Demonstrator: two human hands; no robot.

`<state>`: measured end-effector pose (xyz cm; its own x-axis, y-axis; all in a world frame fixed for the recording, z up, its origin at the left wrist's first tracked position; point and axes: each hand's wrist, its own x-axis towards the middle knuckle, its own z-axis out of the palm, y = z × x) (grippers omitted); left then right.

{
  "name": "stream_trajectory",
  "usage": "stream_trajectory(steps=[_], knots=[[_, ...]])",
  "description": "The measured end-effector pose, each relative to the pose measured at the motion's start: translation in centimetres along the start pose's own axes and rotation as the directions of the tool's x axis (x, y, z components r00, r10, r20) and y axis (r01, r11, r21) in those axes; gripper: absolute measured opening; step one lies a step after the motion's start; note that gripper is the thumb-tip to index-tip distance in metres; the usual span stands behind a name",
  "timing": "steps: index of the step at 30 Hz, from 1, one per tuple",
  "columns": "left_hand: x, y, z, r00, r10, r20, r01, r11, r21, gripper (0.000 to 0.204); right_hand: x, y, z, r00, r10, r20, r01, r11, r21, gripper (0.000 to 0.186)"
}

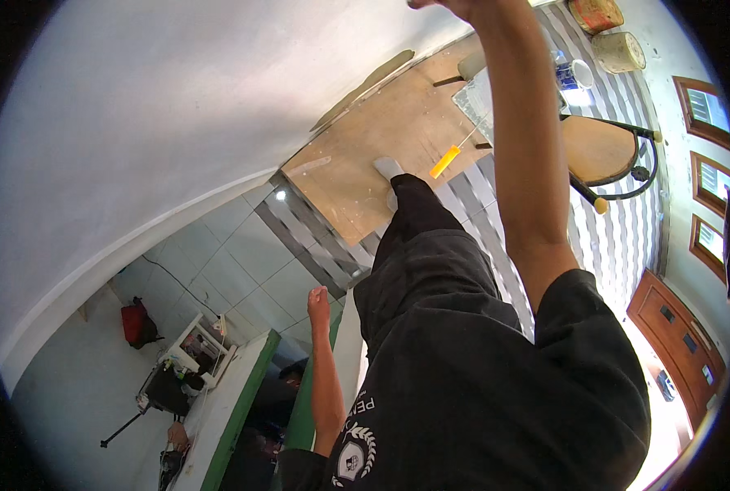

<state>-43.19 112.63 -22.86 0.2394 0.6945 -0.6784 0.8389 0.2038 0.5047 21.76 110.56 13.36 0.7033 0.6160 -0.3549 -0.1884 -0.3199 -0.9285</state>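
My right arm reaches up past the wall, and only part of my right hand point(448, 6) shows at the top edge; its fingers are mostly cut off, so any hold is hidden. The nearest surface to it is the white wall point(218, 74), which has a grey-brown patch point(365, 88) low along its edge. Down at my left side my left hand point(319, 301) is closed in a loose fist, with nothing seen in it. A tool with a yellow handle point(445, 161) and thin metal shaft, like a paint roller, rests against a pale speckled tray point(473, 102), partly behind my right arm.
My sock-clad foot point(388, 168) stands on a brown board point(344, 180). Right of it are a chair point(602, 151), a white-and-blue bucket point(576, 75) and two stained buckets point(619, 52). A green-edged ledge point(242, 409), a red bag point(138, 323) and a cluttered small white shelf point(209, 348) lie lower left.
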Motion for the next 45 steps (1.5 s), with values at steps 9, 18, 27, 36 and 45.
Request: stream_trajectory(steps=[9, 18, 27, 36, 45], knots=[[-1.4, 0.1, -0.6, 0.998, -0.057, -0.005, 0.057, 0.998, -0.027, 0.031, 2.6, 8.7, 1.0, 0.929, -0.349, -0.121, 0.369, 0.896, 0.248, 0.036], [-2.3, -1.3, -0.8, 0.995, -0.088, 0.034, 0.090, 0.995, -0.044, 0.036, 7.3, 23.4, 2.7, 0.994, 0.099, -0.051, -0.090, 0.983, 0.158, 0.035], [-0.8, -0.8, -0.3, 1.000, -0.014, -0.005, 0.013, 0.992, -0.129, 0.032, 2.0, 2.9, 1.9, 0.995, 0.045, -0.093, -0.053, 0.995, -0.082, 0.037], [-0.6, -1.6, 0.1, 1.000, 0.012, 0.013, -0.011, 0.997, -0.082, 0.034, -4.5, -3.3, 3.1, 0.979, -0.175, -0.103, 0.181, 0.982, 0.046, 0.038], [-1.7, -0.2, 0.2, 1.000, 0.024, -0.008, -0.025, 0.995, -0.096, 0.032, 3.5, 6.7, 9.8, 0.753, -0.619, -0.225, 0.654, 0.742, 0.147, 0.038]])
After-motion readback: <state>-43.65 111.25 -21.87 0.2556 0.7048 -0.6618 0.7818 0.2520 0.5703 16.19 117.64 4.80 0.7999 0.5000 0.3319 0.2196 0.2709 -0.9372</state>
